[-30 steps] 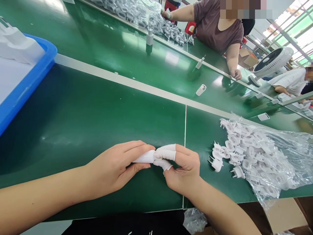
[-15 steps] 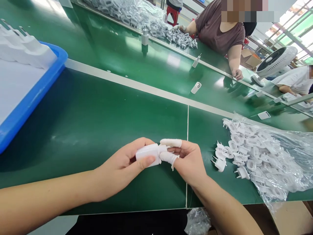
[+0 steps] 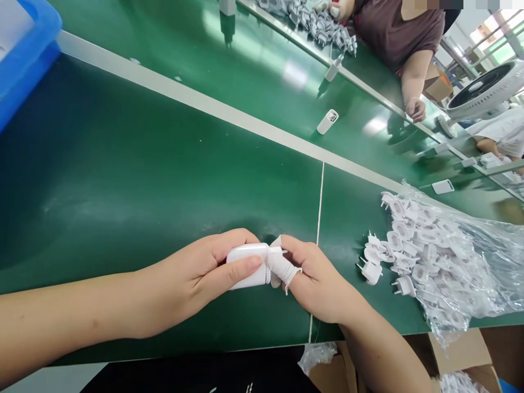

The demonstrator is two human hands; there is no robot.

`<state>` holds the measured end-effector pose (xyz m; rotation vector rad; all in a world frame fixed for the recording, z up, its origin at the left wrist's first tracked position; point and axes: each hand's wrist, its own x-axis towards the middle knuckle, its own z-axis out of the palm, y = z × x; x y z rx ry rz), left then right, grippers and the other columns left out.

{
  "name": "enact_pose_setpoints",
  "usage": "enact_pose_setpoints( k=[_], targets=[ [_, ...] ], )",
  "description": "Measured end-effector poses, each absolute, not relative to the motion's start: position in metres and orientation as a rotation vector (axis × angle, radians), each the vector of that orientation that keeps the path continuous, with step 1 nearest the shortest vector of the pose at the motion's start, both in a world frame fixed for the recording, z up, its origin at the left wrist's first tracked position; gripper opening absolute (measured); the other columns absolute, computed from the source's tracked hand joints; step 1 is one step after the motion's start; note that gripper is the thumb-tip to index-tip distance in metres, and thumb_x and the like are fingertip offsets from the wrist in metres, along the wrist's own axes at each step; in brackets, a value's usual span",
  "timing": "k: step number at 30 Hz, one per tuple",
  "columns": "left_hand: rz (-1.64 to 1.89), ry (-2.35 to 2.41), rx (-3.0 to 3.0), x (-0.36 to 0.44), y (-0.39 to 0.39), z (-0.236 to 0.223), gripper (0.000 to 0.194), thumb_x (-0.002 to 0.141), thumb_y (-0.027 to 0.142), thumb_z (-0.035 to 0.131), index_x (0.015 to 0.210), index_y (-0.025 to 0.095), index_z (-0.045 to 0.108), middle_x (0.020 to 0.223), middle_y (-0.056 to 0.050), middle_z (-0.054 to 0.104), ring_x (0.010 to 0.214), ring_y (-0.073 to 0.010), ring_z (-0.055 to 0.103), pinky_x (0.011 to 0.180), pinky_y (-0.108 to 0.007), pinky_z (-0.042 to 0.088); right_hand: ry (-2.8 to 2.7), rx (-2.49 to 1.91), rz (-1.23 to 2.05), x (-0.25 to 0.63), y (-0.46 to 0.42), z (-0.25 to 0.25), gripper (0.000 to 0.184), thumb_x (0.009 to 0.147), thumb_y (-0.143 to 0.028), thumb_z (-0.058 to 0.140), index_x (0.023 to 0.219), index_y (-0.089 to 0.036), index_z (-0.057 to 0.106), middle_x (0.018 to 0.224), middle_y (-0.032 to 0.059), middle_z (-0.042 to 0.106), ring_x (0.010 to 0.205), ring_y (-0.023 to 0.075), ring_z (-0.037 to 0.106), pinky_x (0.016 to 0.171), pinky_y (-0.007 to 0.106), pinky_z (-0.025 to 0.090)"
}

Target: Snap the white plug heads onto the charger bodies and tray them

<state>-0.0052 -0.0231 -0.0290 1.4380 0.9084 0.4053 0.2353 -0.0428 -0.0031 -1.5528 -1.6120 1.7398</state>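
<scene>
My left hand point(image 3: 219, 265) is closed round a white charger body point(image 3: 248, 262), thumb along its near side and fingers behind it. At its right end sits a white plug cap point(image 3: 277, 250) with metal pins pointing right. White finger cots cover the thumb and fingertip of my right hand point(image 3: 305, 267), which pinches this plug cap against the charger body. Whether the two parts are fully joined I cannot tell. To the right lies a heap of loose white plug caps point(image 3: 426, 256), partly inside a clear plastic bag point(image 3: 487, 240).
A blue tray point(image 3: 49, 33) stands at the far left. Beyond a pale strip point(image 3: 184, 98), chargers point(image 3: 327, 121) lie spaced along the green surface. Across the bench a co-worker's hand point(image 3: 416, 109) rests near more plug caps point(image 3: 319, 24). A fan point(image 3: 478, 90) stands at right.
My right hand's fingers have closed in more tightly round the plug cap at the charger's end. The view has shifted, so the blue tray shows less at the upper left.
</scene>
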Motion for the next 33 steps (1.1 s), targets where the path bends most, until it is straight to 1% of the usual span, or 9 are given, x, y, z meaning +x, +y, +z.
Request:
enact_pose_setpoints(
  k=[3, 8, 12, 17, 20, 23, 26, 30, 33],
  targets=[
    [0.410, 0.941, 1.464, -0.005, -0.025, -0.027, 0.049, 0.115, 0.063, 0.047, 0.096, 0.024, 0.071, 0.079, 0.001, 0.063, 0.066, -0.0173, 0.052, 0.060, -0.029, 0.041, -1.463, -1.562, 1.899, 0.230, -0.042, -0.006, 0.029, 0.104, -0.042, 0.070, 0.084, -0.024, 0.058, 0.066, -0.0040, 0.066, 0.056, 0.0112, 0.055, 0.052, 0.022, 0.042],
    [0.412, 1.014, 1.459, -0.004, -0.027, -0.028, 0.044, 0.113, 0.059, 0.051, 0.090, 0.023, 0.065, 0.075, 0.002, 0.058, 0.064, -0.0159, 0.049, 0.058, -0.028, 0.038, -1.136, -1.563, 2.071, 0.217, -0.043, -0.013, 0.034, 0.097, -0.050, 0.078, 0.087, -0.026, 0.056, 0.055, -0.0090, 0.062, 0.040, 0.0088, 0.046, 0.039, 0.019, 0.033],
    [0.451, 1.007, 1.451, -0.003, -0.034, -0.031, 0.042, 0.114, 0.056, 0.050, 0.096, 0.023, 0.068, 0.079, 0.001, 0.063, 0.066, -0.0158, 0.053, 0.061, -0.028, 0.044, -1.190, -1.535, 1.903, 0.211, -0.054, -0.015, 0.032, 0.101, -0.044, 0.071, 0.083, -0.026, 0.052, 0.057, -0.0086, 0.059, 0.042, 0.0081, 0.048, 0.042, 0.019, 0.037],
    [0.536, 1.004, 1.473, -0.002, -0.043, -0.034, 0.029, 0.113, 0.046, 0.053, 0.109, 0.022, 0.069, 0.075, 0.004, 0.064, 0.061, -0.0148, 0.051, 0.059, -0.029, 0.043, -1.359, -1.482, 1.681, 0.210, -0.067, -0.017, 0.027, 0.103, -0.034, 0.064, 0.083, -0.027, 0.047, 0.061, -0.0069, 0.061, 0.048, 0.0094, 0.053, 0.046, 0.021, 0.038],
    [0.527, 1.033, 1.495, -0.001, -0.038, -0.033, 0.034, 0.113, 0.050, 0.052, 0.105, 0.022, 0.070, 0.077, 0.002, 0.066, 0.063, -0.0162, 0.054, 0.060, -0.029, 0.045, -1.334, -1.508, 1.733, 0.212, -0.063, -0.017, 0.032, 0.107, -0.044, 0.064, 0.085, -0.027, 0.049, 0.061, -0.0067, 0.062, 0.047, 0.0098, 0.054, 0.047, 0.021, 0.041],
    [0.503, 1.000, 1.433, 0.001, -0.028, -0.028, 0.044, 0.116, 0.055, 0.048, 0.095, 0.023, 0.069, 0.075, 0.001, 0.067, 0.063, -0.0171, 0.055, 0.057, -0.028, 0.044, -1.216, -1.521, 1.947, 0.215, -0.054, -0.013, 0.041, 0.107, -0.062, 0.065, 0.090, -0.027, 0.052, 0.062, -0.0064, 0.064, 0.050, 0.0106, 0.056, 0.051, 0.022, 0.047],
    [0.527, 0.994, 1.342, 0.001, -0.021, -0.025, 0.037, 0.118, 0.051, 0.048, 0.100, 0.025, 0.068, 0.073, 0.003, 0.067, 0.060, -0.0157, 0.055, 0.054, -0.025, 0.042, -1.187, -1.416, 2.114, 0.217, -0.049, -0.008, 0.045, 0.105, -0.068, 0.067, 0.095, -0.026, 0.054, 0.068, -0.0044, 0.069, 0.059, 0.0121, 0.061, 0.061, 0.025, 0.055],
    [0.575, 1.093, 1.479, -0.002, -0.021, -0.029, 0.036, 0.115, 0.052, 0.053, 0.100, 0.024, 0.070, 0.089, 0.001, 0.074, 0.073, -0.0176, 0.066, 0.064, -0.026, 0.052, -1.196, -1.437, 2.073, 0.214, -0.054, -0.009, 0.040, 0.107, -0.061, 0.067, 0.094, -0.027, 0.051, 0.067, -0.0054, 0.068, 0.057, 0.0112, 0.055, 0.056, 0.023, 0.048],
    [0.561, 1.151, 1.586, -0.002, -0.025, -0.033, 0.042, 0.115, 0.056, 0.050, 0.101, 0.023, 0.072, 0.091, -0.001, 0.075, 0.072, -0.0183, 0.065, 0.060, -0.027, 0.051, -1.179, -1.465, 2.016, 0.211, -0.059, -0.015, 0.030, 0.111, -0.051, 0.064, 0.096, -0.027, 0.053, 0.064, -0.0077, 0.064, 0.053, 0.0105, 0.049, 0.052, 0.022, 0.041]
  ],
)
